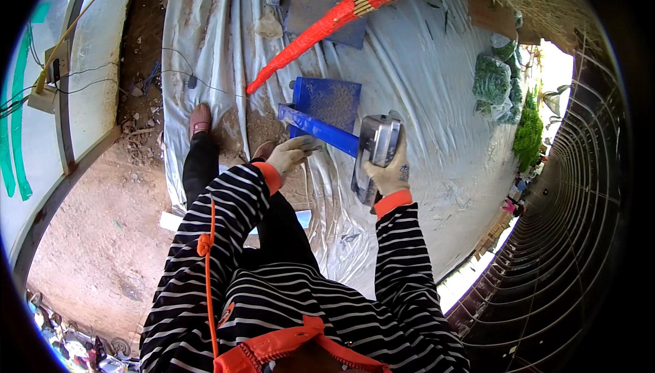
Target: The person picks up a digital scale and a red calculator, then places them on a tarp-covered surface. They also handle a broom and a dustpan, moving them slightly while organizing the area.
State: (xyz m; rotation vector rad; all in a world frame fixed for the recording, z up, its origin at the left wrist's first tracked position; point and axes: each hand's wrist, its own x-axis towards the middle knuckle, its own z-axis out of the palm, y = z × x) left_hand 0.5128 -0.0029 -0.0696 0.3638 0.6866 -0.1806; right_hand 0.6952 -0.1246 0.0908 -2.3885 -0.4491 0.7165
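Box (pixel 377 158): metal, silver and dark, at your right front above the sheet (pixel 437 100); a slip could drop it there, and smooth glove contact would be the likely cause.
Right hand (pixel 394 171): gloved, clamped on the box, thumb across the near face; the fingers behind are partly hidden, so you may have less grip than you think.
Left hand (pixel 290 158): gloved, fingers close together, near the handle; whether they touch it can't be told. It gives the box no visible support, so the box could tilt in your single-handed hold.
Handle (pixel 317 127): blue, its right end meeting the box in view; joined or merely overlapping, you can't tell. If they touch, moving the box could shove the pan (pixel 334 96).
Broom (pixel 327 32): red-handled, its tip just beyond the pan; a knock could roll it toward your feet.
Wire (pixel 222 90): thin, crossing the sheet near your left shoe (pixel 200 119); a sideways step could hook it.
Folds: rumpled plastic around your feet could catch a toe.
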